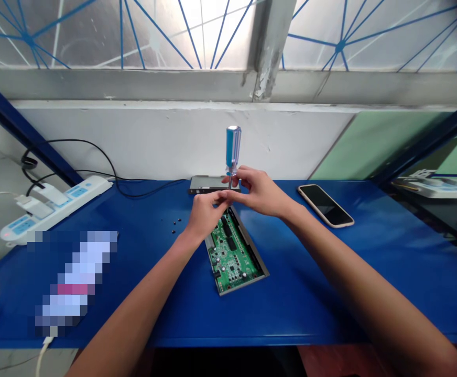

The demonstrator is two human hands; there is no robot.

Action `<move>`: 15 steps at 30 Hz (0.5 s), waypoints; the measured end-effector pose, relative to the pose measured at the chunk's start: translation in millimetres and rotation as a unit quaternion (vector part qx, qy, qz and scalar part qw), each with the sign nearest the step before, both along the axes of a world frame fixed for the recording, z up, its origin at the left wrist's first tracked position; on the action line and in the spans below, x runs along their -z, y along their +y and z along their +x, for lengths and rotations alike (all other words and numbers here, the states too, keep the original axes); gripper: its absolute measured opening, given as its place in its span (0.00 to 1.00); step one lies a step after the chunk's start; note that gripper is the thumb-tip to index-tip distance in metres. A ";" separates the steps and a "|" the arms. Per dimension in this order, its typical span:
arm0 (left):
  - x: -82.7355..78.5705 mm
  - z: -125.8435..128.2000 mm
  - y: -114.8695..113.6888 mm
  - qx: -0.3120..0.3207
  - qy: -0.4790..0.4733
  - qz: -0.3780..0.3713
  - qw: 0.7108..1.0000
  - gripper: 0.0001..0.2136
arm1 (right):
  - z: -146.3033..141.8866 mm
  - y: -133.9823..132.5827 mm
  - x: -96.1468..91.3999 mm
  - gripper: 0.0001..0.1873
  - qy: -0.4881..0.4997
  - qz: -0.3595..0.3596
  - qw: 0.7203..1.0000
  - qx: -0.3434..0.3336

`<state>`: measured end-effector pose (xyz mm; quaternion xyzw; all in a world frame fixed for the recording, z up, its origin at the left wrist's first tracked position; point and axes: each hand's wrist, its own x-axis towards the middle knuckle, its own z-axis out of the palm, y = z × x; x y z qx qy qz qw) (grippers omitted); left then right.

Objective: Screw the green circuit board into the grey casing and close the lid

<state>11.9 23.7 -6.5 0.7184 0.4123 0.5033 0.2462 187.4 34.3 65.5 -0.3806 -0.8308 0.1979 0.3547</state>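
The screwdriver (pixel 233 146) is held upright over the far end of the circuit board (pixel 234 256), long axis vertical, with the clear blue plastic handle up and the thin metal shaft down. The handle's base is clasped by the right hand (pixel 260 193), and the shaft just below is pinched by the fingertips of the left hand (pixel 205 212). The flat, green, rectangular board is bedded in a grey metal tray (pixel 262 264), and a glossy phone (pixel 325 205) is laid to its right.

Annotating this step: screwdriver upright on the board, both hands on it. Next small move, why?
Probably twist the screwdriver with the right hand: it stands upright, tip at the far edge of the circuit board, left hand pinching the shaft low down.
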 end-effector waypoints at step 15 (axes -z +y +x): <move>-3.7 2.0 -1.6 0.071 -0.013 -0.026 0.997 0.09 | 3.9 5.1 3.4 0.11 0.063 -0.071 0.995 -0.010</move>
